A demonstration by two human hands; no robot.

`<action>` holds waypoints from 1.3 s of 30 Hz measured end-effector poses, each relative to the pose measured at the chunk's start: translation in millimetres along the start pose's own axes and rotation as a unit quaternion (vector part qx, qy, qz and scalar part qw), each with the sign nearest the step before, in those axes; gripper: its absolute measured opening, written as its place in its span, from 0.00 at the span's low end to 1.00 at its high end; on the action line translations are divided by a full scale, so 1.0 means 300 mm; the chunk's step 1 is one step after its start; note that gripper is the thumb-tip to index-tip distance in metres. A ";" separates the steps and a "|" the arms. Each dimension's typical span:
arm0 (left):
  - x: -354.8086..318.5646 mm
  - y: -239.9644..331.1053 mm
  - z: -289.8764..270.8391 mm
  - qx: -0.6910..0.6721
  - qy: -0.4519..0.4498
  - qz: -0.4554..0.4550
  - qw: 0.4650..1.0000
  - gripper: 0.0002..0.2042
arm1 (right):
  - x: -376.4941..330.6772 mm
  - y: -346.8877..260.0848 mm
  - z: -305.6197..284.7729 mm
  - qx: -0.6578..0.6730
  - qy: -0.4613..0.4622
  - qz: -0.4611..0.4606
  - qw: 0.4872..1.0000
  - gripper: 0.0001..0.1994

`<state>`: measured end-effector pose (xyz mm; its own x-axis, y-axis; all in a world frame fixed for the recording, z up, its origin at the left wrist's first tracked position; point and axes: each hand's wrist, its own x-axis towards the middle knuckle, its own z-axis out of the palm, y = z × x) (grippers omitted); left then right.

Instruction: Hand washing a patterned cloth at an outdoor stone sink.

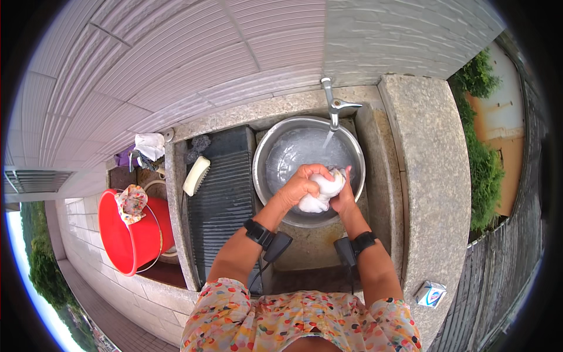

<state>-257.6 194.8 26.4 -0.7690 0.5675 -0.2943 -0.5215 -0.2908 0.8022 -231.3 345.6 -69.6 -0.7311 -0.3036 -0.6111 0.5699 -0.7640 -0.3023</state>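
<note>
A bunched white wet cloth (329,185) is squeezed between my two hands, over the near side of a round metal basin (262,182). My left hand (300,186) wraps its fingers over the cloth from the left. From the right, my right hand (345,198) presses against it, its fingers partly hidden by the cloth. Water runs from a silver tap (334,111) into the basin, which holds rippling, slightly cloudy water. The basin stands inside a stone sink (311,240).
Left of the basin slopes a dark ribbed washboard (220,193), with a cream scrubbing brush (197,176) and a dark scouring pad (200,143). A red bucket (117,234) carries a floral cloth (131,203) on its rim. A small box (430,294) lies on the right ledge (431,193).
</note>
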 end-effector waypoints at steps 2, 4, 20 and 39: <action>0.000 0.009 0.029 0.030 -0.033 0.027 0.999 0.20 | -0.043 -0.032 0.079 0.080 -0.048 0.059 0.994 0.33; 0.029 0.002 0.078 0.124 0.014 0.080 0.989 0.17 | -0.004 -0.026 0.024 0.159 -0.276 0.083 0.944 0.28; 0.036 -0.152 -0.183 0.757 0.156 -0.260 0.579 0.37 | -0.017 0.036 -0.092 -0.573 0.257 -0.170 0.759 0.35; 0.024 -0.070 -0.024 0.144 0.011 -0.057 0.988 0.22 | -0.022 -0.023 -0.014 -0.137 0.124 0.123 0.975 0.37</action>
<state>-254.9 199.4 3.6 -0.7216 0.5652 -0.3997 -0.4803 0.0070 0.8771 -228.9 355.3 -66.6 -0.4667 -0.2851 -0.8372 0.8200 -0.4942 -0.2889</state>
